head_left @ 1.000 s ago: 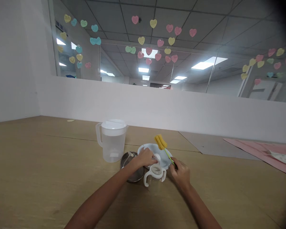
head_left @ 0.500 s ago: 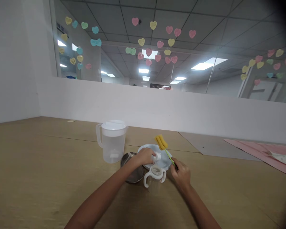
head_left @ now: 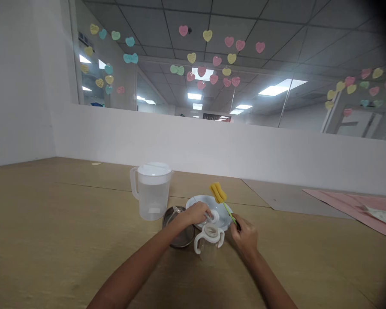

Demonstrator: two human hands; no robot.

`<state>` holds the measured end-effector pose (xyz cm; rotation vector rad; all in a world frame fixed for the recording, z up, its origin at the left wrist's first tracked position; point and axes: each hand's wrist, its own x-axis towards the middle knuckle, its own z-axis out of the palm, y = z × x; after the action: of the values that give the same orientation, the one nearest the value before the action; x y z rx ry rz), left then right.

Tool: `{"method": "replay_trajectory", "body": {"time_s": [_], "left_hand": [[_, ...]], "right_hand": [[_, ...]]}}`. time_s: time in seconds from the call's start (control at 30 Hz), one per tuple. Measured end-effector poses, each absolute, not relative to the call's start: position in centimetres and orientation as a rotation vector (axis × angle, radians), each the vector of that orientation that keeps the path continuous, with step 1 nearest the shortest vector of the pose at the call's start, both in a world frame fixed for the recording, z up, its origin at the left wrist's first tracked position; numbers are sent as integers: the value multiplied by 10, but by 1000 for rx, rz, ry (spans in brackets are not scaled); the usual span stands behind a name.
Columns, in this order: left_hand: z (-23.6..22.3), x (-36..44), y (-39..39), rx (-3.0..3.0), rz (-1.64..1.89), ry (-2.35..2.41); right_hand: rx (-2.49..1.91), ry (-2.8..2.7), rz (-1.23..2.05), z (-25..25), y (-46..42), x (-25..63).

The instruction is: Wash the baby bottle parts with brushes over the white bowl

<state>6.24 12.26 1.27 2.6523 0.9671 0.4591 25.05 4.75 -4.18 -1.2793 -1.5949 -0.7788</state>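
My left hand [head_left: 198, 213] is closed over the light-blue basin [head_left: 227, 208], fingers pinching a small white bottle cap [head_left: 215, 216] whose round face is partly visible. My right hand [head_left: 245, 237] grips the green handle of a sponge bottle brush [head_left: 218, 192], its yellow head raised above the basin's back rim. Between my forearms stands a clear baby bottle [head_left: 211, 232], upright and uncapped, with a white collar and two curved side handles. Left of it, partly under my left wrist, a dark metal bowl [head_left: 184, 240] holds a clear and whitish piece that I cannot make out fully.
A lidded translucent pitcher [head_left: 153, 193] with clear liquid stands behind the bowl, on the left. Pink cloth [head_left: 347, 205] and a grey mat [head_left: 276, 199] lie on the wooden table at the right. A white wall and a window with heart-shaped notes rise behind.
The white cap has turned in my left fingers and now shows a rounder face towards me. The brush and my right hand are nearly unmoved.
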Motion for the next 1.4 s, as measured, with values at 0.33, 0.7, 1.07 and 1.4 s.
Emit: {"method": "replay_trajectory", "body": {"time_s": [0.33,0.7,1.07,1.4], "left_hand": [[48,44,127,2368,844,925],[76,31,117,2004,1197,1005],[79,43,90,2412,1071,939],[80,43,97,2165,1546,1082]], "right_hand": [[-1291,-1558,-743,-41,47,250],[-1244,-1573,-770,-43,47,249],[-1207,-1602,-777,-43,46,248],[-1065,-1594,-765,-39,43,246]]}}
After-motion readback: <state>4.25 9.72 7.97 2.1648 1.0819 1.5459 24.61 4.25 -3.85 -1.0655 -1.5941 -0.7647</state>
